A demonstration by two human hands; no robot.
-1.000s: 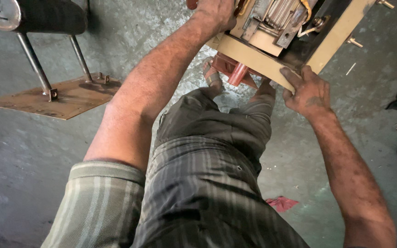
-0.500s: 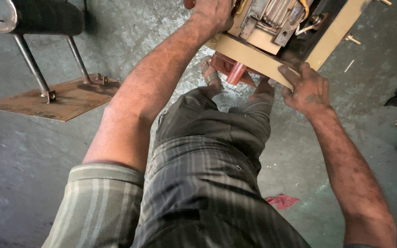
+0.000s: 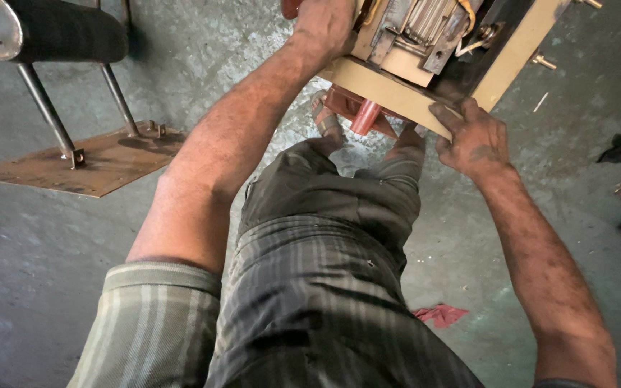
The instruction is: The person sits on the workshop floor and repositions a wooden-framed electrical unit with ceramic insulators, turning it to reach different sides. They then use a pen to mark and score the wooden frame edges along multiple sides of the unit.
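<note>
**Both hands on the beige machine frame, looking straight down**

So the view is from the head, straight down over the person's striped shirt and dark trousers. The beige metal frame [image 3: 404, 90] sits at the top of the shot, above the concrete floor [image 3: 52, 287], with a grey ribbed motor-looking block [image 3: 425, 25] mounted inside it and a reddish part [image 3: 357, 115] poking out underneath.

The left hand [image 3: 325, 25] is up at the frame's top-left edge, fingers curled over it, though the fingertips run out of view so I can't tell how tight that grip is. The right hand [image 3: 472, 136] is spread flat, fingers pressed against the frame's lower rail near the corner, not pinching anything.

Off to the left there's a stool [image 3: 44, 32] with steel legs bolted to a rusty plate [image 3: 88, 165]. A red rag [image 3: 440, 314] lies on the floor near the right forearm.
</note>
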